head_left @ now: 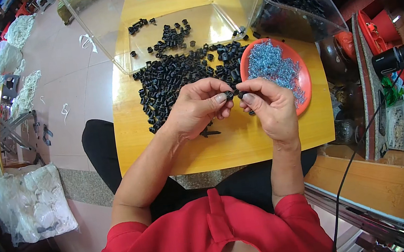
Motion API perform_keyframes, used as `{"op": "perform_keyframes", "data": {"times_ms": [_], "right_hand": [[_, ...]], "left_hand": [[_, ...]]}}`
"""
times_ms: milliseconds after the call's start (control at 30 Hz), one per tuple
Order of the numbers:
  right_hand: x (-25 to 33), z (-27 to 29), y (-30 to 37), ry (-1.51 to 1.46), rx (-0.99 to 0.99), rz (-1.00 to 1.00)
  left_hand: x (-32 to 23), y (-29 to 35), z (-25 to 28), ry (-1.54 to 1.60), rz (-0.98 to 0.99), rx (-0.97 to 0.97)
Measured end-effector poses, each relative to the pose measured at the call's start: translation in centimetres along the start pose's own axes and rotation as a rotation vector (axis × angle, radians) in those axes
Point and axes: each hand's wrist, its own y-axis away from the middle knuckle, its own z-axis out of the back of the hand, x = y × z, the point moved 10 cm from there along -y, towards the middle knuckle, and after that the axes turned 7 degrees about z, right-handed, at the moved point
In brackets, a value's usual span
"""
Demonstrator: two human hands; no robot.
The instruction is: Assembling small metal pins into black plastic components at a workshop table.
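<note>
Above the middle of a yellow table (191, 160) my two hands meet, fingertips almost touching. My left hand (198, 107) pinches a small black plastic part (229, 94) with a round opening. Between thumb and forefinger, my right hand (271, 110) grips another small black piece (241, 95), mostly covered by the fingers. A loose heap of black plastic parts (169, 82) spreads behind and left of my hands. Right beside my right hand, an orange-red plate (305, 75) carries a pile of small silvery metal pieces (270, 62), perhaps springs or screws.
A clear plastic bin (123, 60) lies at the table's far side, with black parts in it. Another clear bin (292, 1) full of black parts stands far right. A black cable (344, 179) hangs at right. White bundles (35, 204) lie on the floor at left.
</note>
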Motion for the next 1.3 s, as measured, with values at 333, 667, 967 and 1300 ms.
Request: {"op": "perform_keyframes", "data": {"times_ms": [333, 667, 967, 1300], "right_hand": [[-1.2, -0.2, 0.2, -0.05, -0.023, -0.084], [-2.6, -0.5, -0.1, 0.022, 0.036, -0.112], [-2.3, -1.1, -0.3, 0.208, 0.081, -0.058], [-3.6, -1.9, -0.4, -0.312, 0.24, -0.129]], "left_hand": [[-0.2, 0.2, -0.1, -0.093, -0.043, -0.036], [-1.5, 0.7, -0.1, -0.471, -0.137, -0.146], [-2.6, 1.3, -0.6, -0.797, -0.238, -0.236], [-2.9, 1.9, -1.7, -0.724, -0.3, -0.187]]}}
